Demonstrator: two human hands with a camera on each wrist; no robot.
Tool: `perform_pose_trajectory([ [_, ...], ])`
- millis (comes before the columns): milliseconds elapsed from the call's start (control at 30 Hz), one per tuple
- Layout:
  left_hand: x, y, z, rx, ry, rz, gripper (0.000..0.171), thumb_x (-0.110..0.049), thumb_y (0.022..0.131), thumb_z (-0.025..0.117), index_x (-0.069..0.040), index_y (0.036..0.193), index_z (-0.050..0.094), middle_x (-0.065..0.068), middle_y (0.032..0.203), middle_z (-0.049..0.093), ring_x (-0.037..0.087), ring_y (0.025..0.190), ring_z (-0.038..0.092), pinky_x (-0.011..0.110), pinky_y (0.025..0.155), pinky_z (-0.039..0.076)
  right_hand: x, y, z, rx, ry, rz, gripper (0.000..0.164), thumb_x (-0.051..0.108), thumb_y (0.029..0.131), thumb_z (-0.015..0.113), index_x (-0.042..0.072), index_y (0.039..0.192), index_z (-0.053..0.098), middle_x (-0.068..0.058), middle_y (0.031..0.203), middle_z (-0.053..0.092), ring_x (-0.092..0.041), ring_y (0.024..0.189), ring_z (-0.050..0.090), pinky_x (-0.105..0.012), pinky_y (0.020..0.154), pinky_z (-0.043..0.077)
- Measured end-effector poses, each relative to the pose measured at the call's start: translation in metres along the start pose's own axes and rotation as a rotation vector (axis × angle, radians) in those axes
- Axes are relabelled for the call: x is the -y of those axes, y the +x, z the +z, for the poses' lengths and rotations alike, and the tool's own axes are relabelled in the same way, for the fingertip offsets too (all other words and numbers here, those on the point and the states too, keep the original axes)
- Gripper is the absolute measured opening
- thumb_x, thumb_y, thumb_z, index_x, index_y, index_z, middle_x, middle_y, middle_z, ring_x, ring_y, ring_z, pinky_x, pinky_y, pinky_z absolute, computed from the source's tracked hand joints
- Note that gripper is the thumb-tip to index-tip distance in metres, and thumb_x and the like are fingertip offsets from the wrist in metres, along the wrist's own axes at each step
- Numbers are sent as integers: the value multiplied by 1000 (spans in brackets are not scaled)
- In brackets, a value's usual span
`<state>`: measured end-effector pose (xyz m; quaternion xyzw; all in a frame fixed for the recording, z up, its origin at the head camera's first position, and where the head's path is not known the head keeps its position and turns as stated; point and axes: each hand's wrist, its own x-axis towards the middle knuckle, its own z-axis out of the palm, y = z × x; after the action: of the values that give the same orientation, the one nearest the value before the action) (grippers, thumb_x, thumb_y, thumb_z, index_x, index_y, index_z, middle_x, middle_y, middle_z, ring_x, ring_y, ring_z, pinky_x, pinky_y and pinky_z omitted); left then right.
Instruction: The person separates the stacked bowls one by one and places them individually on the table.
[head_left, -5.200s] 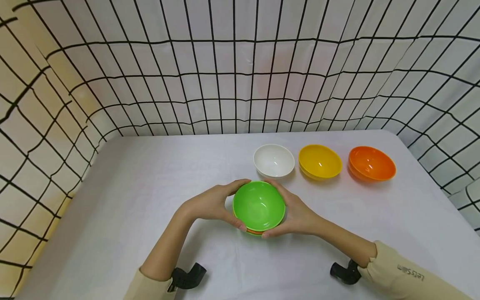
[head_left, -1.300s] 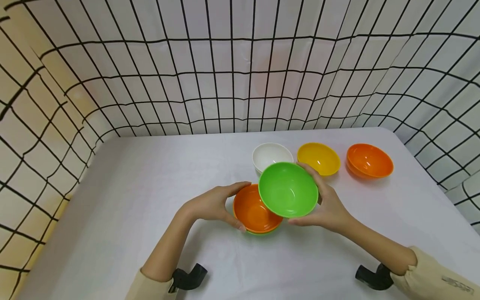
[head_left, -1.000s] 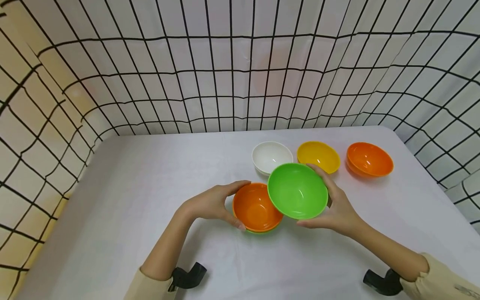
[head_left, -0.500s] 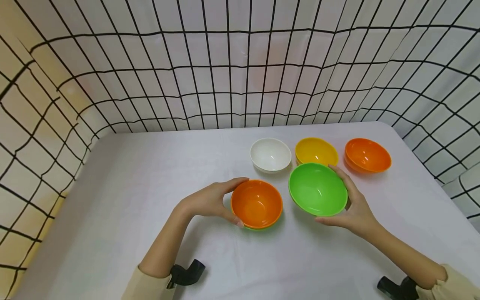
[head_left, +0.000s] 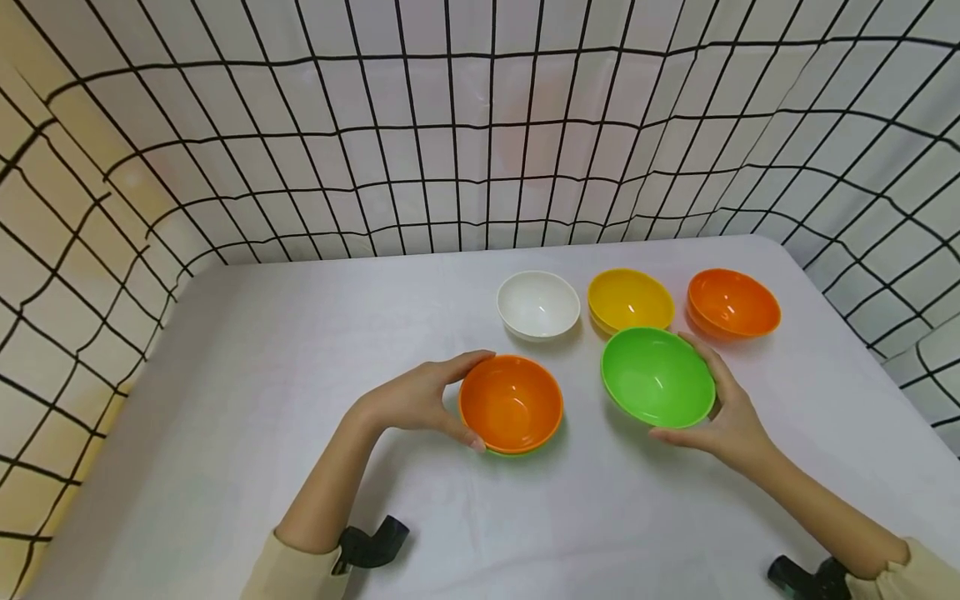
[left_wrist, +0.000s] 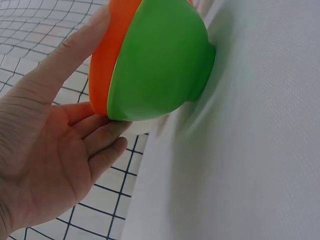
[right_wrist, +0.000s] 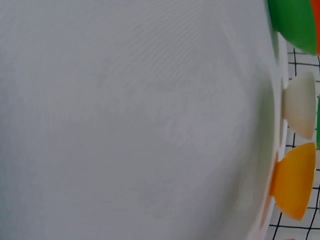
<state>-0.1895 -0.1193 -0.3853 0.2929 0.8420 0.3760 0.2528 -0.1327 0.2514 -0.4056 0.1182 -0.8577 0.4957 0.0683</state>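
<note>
An orange bowl [head_left: 511, 403] sits nested in a lower green bowl [left_wrist: 161, 65], whose foot is at the white cloth. My left hand [head_left: 430, 400] holds this stack from the left side, thumb against the orange bowl and fingertips under the green one, as the left wrist view shows. To the right, my right hand [head_left: 726, 415] grips a second green bowl [head_left: 657, 377] by its right side, thumb at the near edge and fingers behind the far rim. This bowl is tilted and held above the cloth, its shadow below it. My right hand is out of the right wrist view.
Along the back of the white-covered table [head_left: 247, 375] stand a white bowl [head_left: 537, 305], a yellow bowl [head_left: 628, 300] and another orange bowl [head_left: 732, 303], in a row. The held green bowl overlaps the yellow one's near edge in the head view. A black wire grid [head_left: 457, 127] rises behind.
My right hand has lifted the top green bowl off the stack and carried it to the right, uncovering the orange bowl. My left hand has stayed on the stack. The head view has shifted slightly.
</note>
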Motion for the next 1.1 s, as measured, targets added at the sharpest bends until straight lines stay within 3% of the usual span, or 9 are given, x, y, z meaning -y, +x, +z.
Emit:
perform_pose_trajectory([
  [367, 0, 0, 0, 0, -1, 0, 98, -45, 61, 84, -29, 142, 31, -16, 136, 45, 8, 131, 36, 42, 108, 30, -21, 0, -5, 28, -61, 72, 109, -3, 58, 83, 15, 147, 22, 11, 139, 34, 9, 111, 34, -1, 83, 34],
  [600, 0, 0, -1, 2, -5, 6, 98, -45, 61, 83, -29, 142, 31, -16, 136, 45, 9, 131, 35, 42, 108, 30, -28, 0, -4, 34, -98, 98, 110, 0, 57, 84, 16, 147, 22, -6, 141, 34, 10, 111, 32, -1, 82, 31],
  [767, 0, 0, -1, -1, -4, 11, 98, -45, 61, 83, -29, 142, 31, -16, 136, 45, 9, 131, 35, 42, 108, 30, -31, 0, -3, 43, -116, 114, 111, 3, 58, 85, 19, 147, 21, -10, 140, 34, 10, 111, 31, -3, 81, 30],
  [867, 0, 0, -1, -2, -5, 9, 98, -46, 61, 83, -29, 143, 31, -16, 136, 44, 9, 131, 35, 42, 108, 30, -32, 0, -4, 58, -131, 135, 112, 5, 58, 86, 21, 147, 19, -12, 140, 34, 1, 113, 34, -5, 81, 31],
  [967, 0, 0, -1, -2, -6, 7, 99, -46, 61, 83, -29, 143, 31, -16, 136, 44, 10, 131, 35, 42, 108, 30, -33, 0, -4, 76, -147, 161, 113, 7, 59, 86, 22, 148, 17, -15, 140, 33, -17, 118, 36, -18, 89, 36],
  [1100, 0, 0, -1, -1, -6, 3, 99, -45, 60, 84, -28, 143, 31, -16, 136, 44, 9, 131, 36, 42, 108, 30, -33, 1, -5, 86, -131, 185, 113, 7, 60, 85, 21, 148, 14, -18, 141, 31, -34, 118, 33, -53, 95, 37],
])
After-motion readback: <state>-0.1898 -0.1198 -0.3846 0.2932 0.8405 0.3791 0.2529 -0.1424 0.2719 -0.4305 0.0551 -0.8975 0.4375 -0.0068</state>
